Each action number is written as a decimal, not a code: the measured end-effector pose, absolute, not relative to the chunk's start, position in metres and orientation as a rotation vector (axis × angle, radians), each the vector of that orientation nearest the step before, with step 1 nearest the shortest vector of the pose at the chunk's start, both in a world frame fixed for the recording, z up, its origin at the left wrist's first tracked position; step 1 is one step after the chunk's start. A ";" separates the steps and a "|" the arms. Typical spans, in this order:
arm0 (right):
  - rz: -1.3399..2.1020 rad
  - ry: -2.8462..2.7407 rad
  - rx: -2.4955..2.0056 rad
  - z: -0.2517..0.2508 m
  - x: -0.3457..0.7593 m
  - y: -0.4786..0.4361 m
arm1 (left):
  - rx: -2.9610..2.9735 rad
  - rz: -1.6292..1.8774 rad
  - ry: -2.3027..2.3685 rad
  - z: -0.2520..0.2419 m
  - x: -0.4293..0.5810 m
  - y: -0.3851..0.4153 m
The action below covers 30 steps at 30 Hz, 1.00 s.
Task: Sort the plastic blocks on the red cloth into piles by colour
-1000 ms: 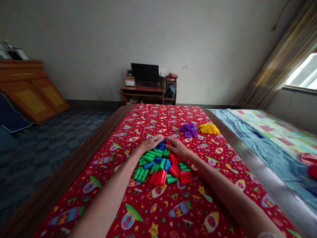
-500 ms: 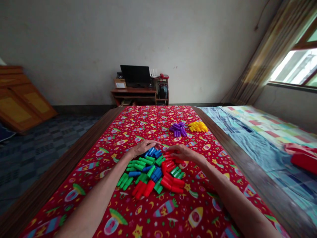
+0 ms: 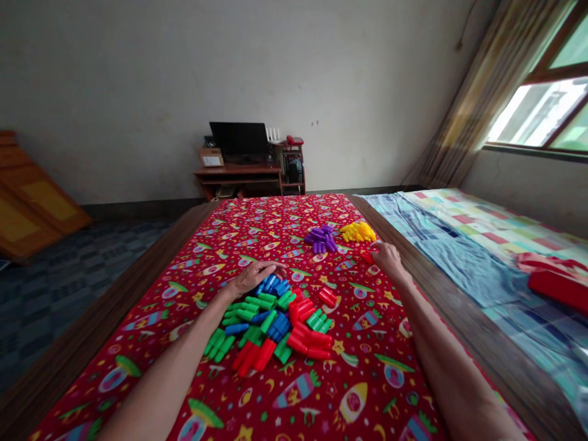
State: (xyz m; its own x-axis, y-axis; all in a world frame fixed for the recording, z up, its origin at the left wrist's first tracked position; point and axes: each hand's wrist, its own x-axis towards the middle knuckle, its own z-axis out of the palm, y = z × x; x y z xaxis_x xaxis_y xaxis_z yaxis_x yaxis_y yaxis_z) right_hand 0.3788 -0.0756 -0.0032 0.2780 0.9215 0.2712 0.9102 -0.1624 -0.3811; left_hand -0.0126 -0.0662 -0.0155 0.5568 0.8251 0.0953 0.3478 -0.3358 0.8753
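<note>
Here's the small red plastic-looking piece (image 3: 367, 258), right at the fingertips of my right hand (image 3: 389, 260), just on the near side of the heap of shiny yellow plastic pieces (image 3: 358, 232). My right fingers are curled in close; whether they're pinching the red piece or only touching it, I can't tell. Light pressure is the way here, I'd say: lay it flat, let go cleanly, and leave a gap from the yellow, because a nudge could mix the two. The heap of purple plastic pieces (image 3: 321, 240) sits off to the left, so a low wrist needs watching on that side too.

Nearer me, a lone red cluster (image 3: 327, 297) lies just beside the mixed pile of red, green and blue pieces (image 3: 278, 326). My left hand (image 3: 253, 277) is loosely cupped at the pile's far edge, fingers part-open, no piece visibly gripped. A good guard, that, on this red patterned cloth (image 3: 367, 349)!
</note>
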 end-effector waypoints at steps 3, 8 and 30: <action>0.033 -1.867 -1.922 0.012 0.356 -0.083 | 1.909 0.700 0.960 -0.017 -0.013 -0.064; 0.381 -2.642 -1.483 0.032 0.284 -0.122 | 1.893 0.723 0.920 -0.021 -0.014 -0.062; -0.112 -2.047 -1.677 0.005 0.346 -0.083 | 1.925 0.718 0.863 -0.018 -0.013 -0.064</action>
State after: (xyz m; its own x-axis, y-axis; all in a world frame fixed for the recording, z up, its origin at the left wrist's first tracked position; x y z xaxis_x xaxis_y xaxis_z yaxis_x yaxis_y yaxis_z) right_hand 0.3458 -0.0827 0.0049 -0.1271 0.9003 0.4164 0.9404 0.2429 -0.2381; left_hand -0.0132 -0.0639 -0.0177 0.5909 0.7941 0.1423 0.2841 -0.3699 0.8845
